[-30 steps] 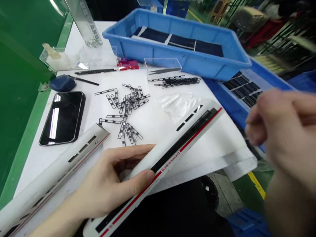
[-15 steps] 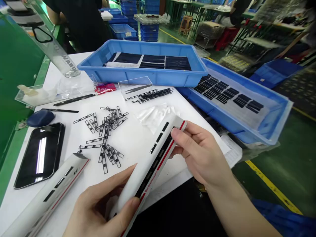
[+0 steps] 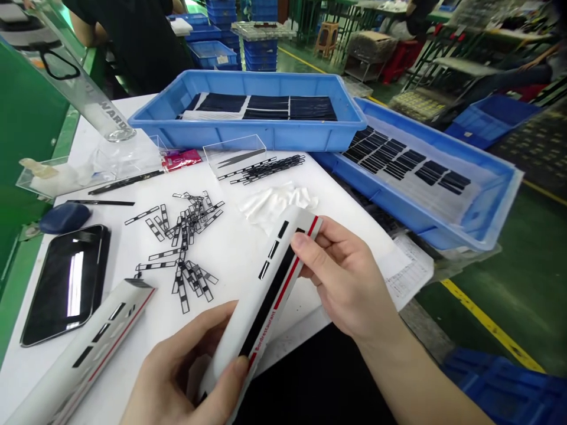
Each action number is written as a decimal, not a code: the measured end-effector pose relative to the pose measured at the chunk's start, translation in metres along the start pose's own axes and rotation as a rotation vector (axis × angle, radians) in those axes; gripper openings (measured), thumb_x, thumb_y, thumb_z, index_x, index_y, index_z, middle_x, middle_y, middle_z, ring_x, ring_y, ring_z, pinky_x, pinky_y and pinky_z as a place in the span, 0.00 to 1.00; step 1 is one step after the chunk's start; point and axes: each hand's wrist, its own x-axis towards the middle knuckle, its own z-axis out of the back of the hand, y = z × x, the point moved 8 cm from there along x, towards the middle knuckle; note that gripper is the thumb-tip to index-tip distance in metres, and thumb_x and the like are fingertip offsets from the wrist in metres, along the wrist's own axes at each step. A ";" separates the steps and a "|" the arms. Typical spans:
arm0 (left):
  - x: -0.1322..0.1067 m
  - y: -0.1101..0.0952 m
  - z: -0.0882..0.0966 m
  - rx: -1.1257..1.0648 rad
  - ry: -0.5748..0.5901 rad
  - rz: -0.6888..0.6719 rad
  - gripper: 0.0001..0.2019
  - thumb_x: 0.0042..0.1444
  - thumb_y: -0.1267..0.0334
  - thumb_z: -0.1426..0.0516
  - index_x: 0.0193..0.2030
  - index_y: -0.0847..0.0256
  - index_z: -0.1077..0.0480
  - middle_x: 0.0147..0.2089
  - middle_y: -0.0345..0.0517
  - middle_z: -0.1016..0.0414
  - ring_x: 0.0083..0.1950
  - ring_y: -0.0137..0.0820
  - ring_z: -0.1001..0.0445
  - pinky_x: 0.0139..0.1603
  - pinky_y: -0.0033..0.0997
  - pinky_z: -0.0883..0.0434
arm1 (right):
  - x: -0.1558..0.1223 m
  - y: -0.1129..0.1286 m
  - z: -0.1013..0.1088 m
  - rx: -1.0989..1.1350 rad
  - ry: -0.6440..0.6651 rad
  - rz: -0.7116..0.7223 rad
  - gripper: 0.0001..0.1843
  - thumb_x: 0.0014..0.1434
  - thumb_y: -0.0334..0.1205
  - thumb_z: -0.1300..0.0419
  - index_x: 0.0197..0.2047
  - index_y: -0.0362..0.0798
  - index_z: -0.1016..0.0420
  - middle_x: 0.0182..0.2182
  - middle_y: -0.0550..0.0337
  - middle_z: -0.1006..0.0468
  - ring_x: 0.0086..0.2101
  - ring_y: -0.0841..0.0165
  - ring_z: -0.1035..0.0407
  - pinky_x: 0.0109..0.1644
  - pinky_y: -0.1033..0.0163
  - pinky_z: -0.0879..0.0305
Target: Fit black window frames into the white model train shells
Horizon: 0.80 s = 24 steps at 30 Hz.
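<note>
A white toy train car (image 3: 260, 298) is held in both hands at the near edge of the white table (image 3: 363, 230). Its lower part is gripped by the left hand (image 3: 190, 366), the thumb laid on the striped side and the other fingertips hidden behind; its upper end is pinched by the right hand (image 3: 349, 277), the thumb placed beside the red stripe. If either grip is loosened, the smooth shell could be dropped over the edge, since no other support is seen. The dark window band could be smudged if the right thumb is dragged across it. Should the left arm be swung outward, the second train car (image 3: 95, 351) could be knocked and the pile of small black frames (image 3: 190, 224) scattered. The held car's long axis is slanted from low left to high right; the upper end is pointed away from the body, and the striped side is turned rightward and up.
</note>
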 end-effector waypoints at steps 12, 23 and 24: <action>-0.014 -0.009 -0.001 0.143 0.001 -0.111 0.19 0.57 0.56 0.30 0.56 0.49 0.17 0.50 0.42 0.11 0.48 0.44 0.13 0.49 0.30 0.17 | -0.012 0.003 -0.008 -0.017 0.047 -0.041 0.08 0.63 0.41 0.27 0.43 0.51 0.19 0.39 0.60 0.15 0.41 0.63 0.19 0.48 0.57 0.16; -0.011 -0.034 -0.016 0.001 0.066 -0.078 0.16 0.62 0.55 0.35 0.55 0.53 0.18 0.45 0.42 0.13 0.40 0.38 0.19 0.44 0.30 0.22 | -0.028 -0.009 -0.024 -0.020 0.081 -0.082 0.12 0.65 0.40 0.29 0.50 0.56 0.21 0.45 0.60 0.17 0.47 0.62 0.20 0.48 0.60 0.17; -0.012 -0.033 -0.015 0.004 0.067 -0.076 0.15 0.62 0.55 0.35 0.54 0.53 0.18 0.44 0.42 0.13 0.40 0.38 0.19 0.44 0.30 0.23 | -0.029 -0.008 -0.026 -0.027 0.104 -0.071 0.13 0.65 0.38 0.29 0.51 0.56 0.21 0.45 0.60 0.17 0.48 0.62 0.20 0.49 0.60 0.18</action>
